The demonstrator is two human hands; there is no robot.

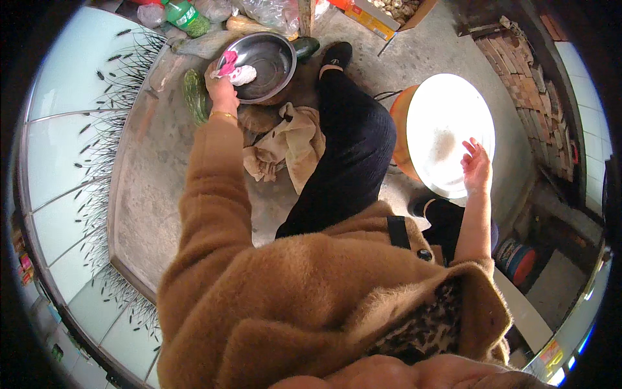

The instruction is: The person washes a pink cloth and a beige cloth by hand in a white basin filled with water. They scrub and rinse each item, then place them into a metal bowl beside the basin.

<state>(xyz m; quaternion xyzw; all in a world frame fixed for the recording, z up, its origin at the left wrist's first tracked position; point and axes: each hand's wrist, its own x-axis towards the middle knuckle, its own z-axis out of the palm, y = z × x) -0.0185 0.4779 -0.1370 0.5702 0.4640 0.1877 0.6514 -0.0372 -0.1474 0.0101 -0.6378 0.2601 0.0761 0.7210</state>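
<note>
My left hand (222, 92) grips the left rim of a stainless steel basin (272, 61). A pink cloth (228, 62) and a white cloth with pink spots (244, 75) lie at the same rim, against my fingers; whether my fingers also pinch them cannot be told. My right hand (476, 167) is over the right side of a large white basin (437, 112), its fingers slightly bent and apart, with nothing seen in them. Strong light washes out the basin's inside. Beneath its left edge shows an orange rounded object (404, 133).
Green squashes (195, 97) and a crumpled beige cloth (296, 146) lie on the concrete floor (146, 209). A green plastic bottle (187, 17), plastic bags (272, 14) and an open cardboard box (374, 22) stand ahead. Stacked wood pieces (527, 102) are at right, tiled panels (73, 146) at left.
</note>
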